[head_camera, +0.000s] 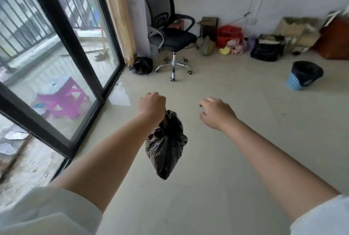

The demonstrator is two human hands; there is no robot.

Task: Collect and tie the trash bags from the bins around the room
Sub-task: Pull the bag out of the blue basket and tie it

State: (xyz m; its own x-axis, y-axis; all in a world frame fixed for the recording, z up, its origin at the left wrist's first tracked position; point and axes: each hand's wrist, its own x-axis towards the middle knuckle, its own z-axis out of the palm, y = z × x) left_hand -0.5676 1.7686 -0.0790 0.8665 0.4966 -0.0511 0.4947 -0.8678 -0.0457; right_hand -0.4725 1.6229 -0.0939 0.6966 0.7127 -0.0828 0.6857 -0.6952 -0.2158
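My left hand (152,105) grips the gathered neck of a small black trash bag (166,146), which hangs below my fist above the floor. My right hand (216,112) hovers to the right of it, fingers loosely curled, holding nothing. A second black trash bag (142,65) lies on the floor by the curtain, near the sliding door. At the far right stands a blue basket bin (295,82) lined with a black bag (306,71).
A black office chair (170,34) stands ahead by the wall. Boxes, a red bag (229,35) and other clutter line the back wall. A glass sliding door (64,49) runs along the left, with a pink stool (64,102) outside. Pale floor tiles stretch ahead.
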